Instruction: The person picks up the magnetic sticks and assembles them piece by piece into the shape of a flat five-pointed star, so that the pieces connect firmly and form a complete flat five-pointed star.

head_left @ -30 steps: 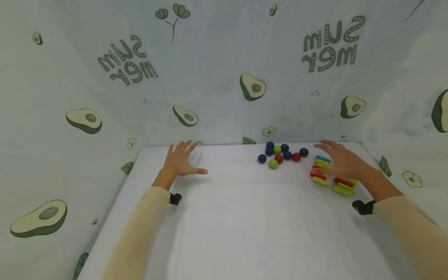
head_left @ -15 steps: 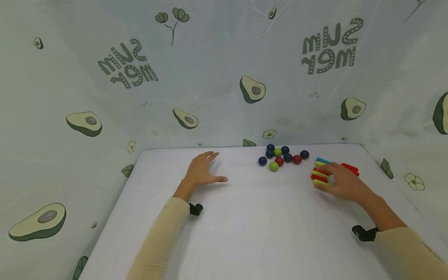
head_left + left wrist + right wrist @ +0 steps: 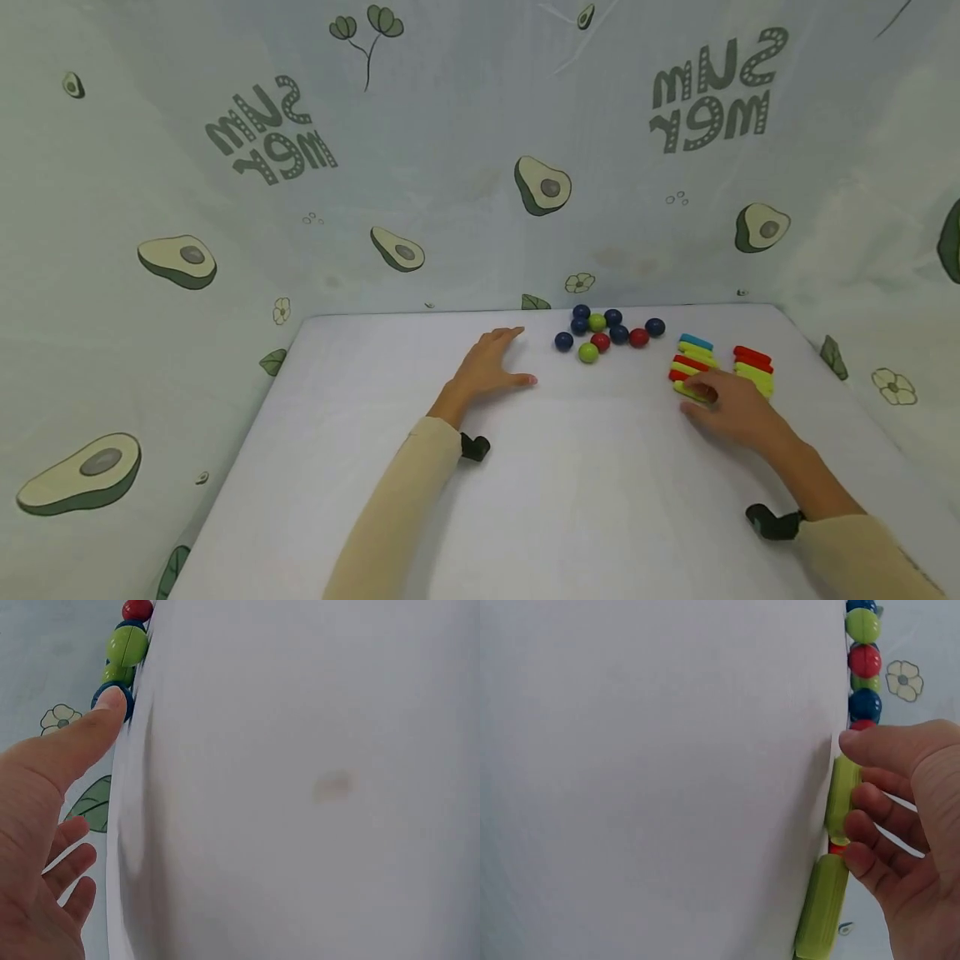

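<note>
My right hand is at the near end of a row of coloured plastic sticks, with the thumb and forefinger apart around the nearest green stick. In the right wrist view, the thumb is at one end of a green stick, with the other fingers loosely bent beside it; contact is unclear. My left hand hovers over the white table with fingers spread and nothing in them. To its right lie several small balls, a dark blue ball being the closest.
A second row of red and green sticks lies right of the first, which ends in a blue stick. Green balls and red balls mix with the blue ones. Behind the white table hangs an avocado-print cloth.
My left hand has moved right across the table towards the balls. The right hand has come down and nearer, uncovering the right row, and its thumb and forefinger have drawn closer around the nearest green stick.
</note>
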Motion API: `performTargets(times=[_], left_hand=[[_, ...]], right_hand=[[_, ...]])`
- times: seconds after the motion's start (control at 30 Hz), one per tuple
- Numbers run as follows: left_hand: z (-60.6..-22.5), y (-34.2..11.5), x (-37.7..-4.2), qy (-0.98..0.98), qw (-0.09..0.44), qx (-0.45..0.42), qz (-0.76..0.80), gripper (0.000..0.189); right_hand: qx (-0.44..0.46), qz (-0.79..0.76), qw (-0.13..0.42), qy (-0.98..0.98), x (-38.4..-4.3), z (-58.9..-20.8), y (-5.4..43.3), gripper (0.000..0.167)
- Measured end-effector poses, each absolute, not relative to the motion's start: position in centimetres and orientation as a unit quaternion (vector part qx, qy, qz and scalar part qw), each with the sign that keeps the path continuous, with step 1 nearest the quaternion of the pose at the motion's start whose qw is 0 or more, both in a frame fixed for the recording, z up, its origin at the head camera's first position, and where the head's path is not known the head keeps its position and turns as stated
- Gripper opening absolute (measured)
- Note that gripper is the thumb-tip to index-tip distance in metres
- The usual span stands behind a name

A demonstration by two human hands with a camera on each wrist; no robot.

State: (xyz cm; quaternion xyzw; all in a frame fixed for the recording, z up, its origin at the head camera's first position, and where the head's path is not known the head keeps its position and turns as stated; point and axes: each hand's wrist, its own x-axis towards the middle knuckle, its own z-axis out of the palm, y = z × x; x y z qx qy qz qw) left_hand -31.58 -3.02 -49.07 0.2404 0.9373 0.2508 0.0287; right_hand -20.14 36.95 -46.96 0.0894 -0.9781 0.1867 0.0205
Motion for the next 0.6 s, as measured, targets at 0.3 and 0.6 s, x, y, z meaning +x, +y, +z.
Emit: performTargets(times=[0.3,0.6], left_hand=[[-48.8,1.3,-32.6,0.916,0.046,0.292,0.271,0.084],[-48.5,3.6,-32.7,0.923,0.058,0.304,0.227,0.058]], right_hand=[[0.058,0.2,0.069,-0.976,-20.0,-48.0,35.5,0.036],[0.043,0.2,0.068,-0.977,-20.3,-48.3,34.8,0.035]])
